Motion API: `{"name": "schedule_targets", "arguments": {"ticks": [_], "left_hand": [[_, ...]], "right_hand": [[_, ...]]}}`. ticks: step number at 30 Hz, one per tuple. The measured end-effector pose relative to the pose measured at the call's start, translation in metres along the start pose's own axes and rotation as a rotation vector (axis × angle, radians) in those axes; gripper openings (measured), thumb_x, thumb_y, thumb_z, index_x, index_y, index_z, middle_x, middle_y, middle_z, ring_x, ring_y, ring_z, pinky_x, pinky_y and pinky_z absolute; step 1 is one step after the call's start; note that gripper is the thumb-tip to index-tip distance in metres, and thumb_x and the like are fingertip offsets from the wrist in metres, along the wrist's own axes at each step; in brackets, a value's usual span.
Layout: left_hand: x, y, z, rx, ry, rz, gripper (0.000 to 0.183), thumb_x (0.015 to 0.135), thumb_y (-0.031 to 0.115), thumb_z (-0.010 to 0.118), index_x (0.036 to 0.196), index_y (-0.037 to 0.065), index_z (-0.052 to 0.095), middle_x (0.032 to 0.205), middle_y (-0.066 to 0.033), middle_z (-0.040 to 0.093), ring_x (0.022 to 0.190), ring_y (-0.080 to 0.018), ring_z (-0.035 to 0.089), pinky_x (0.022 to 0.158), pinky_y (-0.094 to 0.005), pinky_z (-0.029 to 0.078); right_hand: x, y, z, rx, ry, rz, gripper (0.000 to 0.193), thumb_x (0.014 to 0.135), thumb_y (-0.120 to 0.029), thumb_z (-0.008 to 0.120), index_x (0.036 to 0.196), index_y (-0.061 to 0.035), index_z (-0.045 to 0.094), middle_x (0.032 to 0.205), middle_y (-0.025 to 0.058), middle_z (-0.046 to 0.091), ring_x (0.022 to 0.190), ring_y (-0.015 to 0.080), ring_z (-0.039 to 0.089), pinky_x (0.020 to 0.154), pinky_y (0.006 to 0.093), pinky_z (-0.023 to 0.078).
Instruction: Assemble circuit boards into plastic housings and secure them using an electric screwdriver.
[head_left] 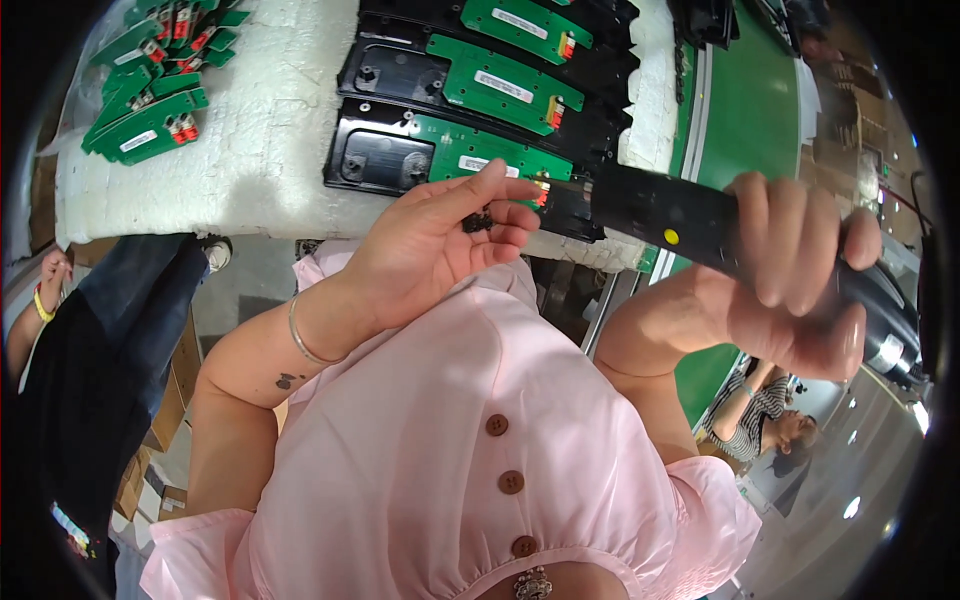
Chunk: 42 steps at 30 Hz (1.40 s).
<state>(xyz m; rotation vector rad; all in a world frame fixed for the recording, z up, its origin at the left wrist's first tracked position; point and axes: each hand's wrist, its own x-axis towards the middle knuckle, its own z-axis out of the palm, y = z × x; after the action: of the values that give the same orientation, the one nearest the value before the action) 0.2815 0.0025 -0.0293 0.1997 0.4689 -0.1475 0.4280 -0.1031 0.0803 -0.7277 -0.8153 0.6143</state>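
Grip, R hand (pixel 790 255): closed round blk. power screwdriver (appar.) (pixel 645 212), prob. for steady aim; nose over R end of nearest blk. plastic panel (pixel 375 160). Grip, L hand (pixel 425 240): loosely open, palm up, fingers half-curled, prob. so sm. dk. screws (appar.) (pixel 478 221) don't roll off. Panels in row, green PCBs (pixel 470 85) uppermost, prob. for access. Loose PCBs (pixel 150 120) heaped far L. Surface: wht.-padded desk (pixel 270 130). Room: green belt (pixel 735 120) to R; co-worker, striped top (pixel 745 415), beyond.

The wearer (pixel 430 400) has two hands (pixel 450 230), one tool (pixel 650 212), three buttons (pixel 511 482). Two other people (pixel 110 320) show. At least three black panels (pixel 372 150) carry one green board (pixel 510 92) each; piled boards (pixel 155 118) overlap beyond counting.
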Motion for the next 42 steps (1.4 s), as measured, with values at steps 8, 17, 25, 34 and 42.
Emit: {"name": "schedule_targets", "arguments": {"ticks": [8,17,25,34,42], "left_hand": [[-0.001,0.004,-0.004,-0.036,-0.004,0.059,0.008,0.078,0.014,0.058,0.077,0.006,0.059,0.061,0.0011,0.051,0.054,-0.0056,0.042,0.048,-0.0195,0.033],[-0.093,0.051,-0.020,-0.181,0.027,0.393,0.014,0.082,0.009,0.047,0.070,0.004,0.052,0.049,0.0067,0.028,0.041,-0.0026,0.025,0.036,-0.0174,0.022],[-0.201,0.205,-0.129,0.114,0.832,1.031,0.009,0.080,0.011,0.050,0.077,0.003,0.053,0.049,0.0079,0.022,0.039,-0.0028,0.018,0.034,-0.0167,0.017],[-0.207,0.228,-0.148,0.067,0.943,0.843,0.011,0.081,0.016,0.053,0.077,0.005,0.052,0.050,0.0087,0.022,0.039,-0.0024,0.018,0.033,-0.0155,0.015],[-0.189,0.178,-0.121,-0.207,0.546,1.132,0.023,0.086,0.011,0.042,0.100,-0.008,0.043,0.084,-0.0096,0.048,0.076,-0.0168,0.051,0.069,-0.0247,0.046]], "right_hand": [[0.002,0.003,0.006,0.041,0.017,-0.090,0.029,0.070,-0.023,0.057,0.086,-0.0084,0.038,0.054,-0.0033,0.045,0.044,0.0059,0.038,0.052,0.0207,0.031],[-0.004,-0.009,0.023,0.189,0.034,-0.107,0.027,0.066,-0.015,0.057,0.080,-0.0068,0.035,0.050,-0.0036,0.038,0.045,0.0055,0.037,0.056,0.0214,0.031],[0.005,0.004,0.006,0.055,0.147,-0.033,0.026,0.070,-0.019,0.052,0.087,-0.0069,0.036,0.050,-0.0031,0.035,0.045,0.0062,0.034,0.054,0.0223,0.029],[-0.003,0.001,-0.001,0.028,0.162,-0.046,0.025,0.071,-0.018,0.052,0.087,-0.0063,0.036,0.051,-0.0025,0.036,0.045,0.0063,0.034,0.054,0.0224,0.029],[-0.001,-0.001,0.006,0.070,0.131,-0.032,0.046,0.065,-0.036,0.060,0.088,-0.0041,0.038,0.053,-0.0007,0.037,0.045,0.0081,0.034,0.054,0.0227,0.028]]}}
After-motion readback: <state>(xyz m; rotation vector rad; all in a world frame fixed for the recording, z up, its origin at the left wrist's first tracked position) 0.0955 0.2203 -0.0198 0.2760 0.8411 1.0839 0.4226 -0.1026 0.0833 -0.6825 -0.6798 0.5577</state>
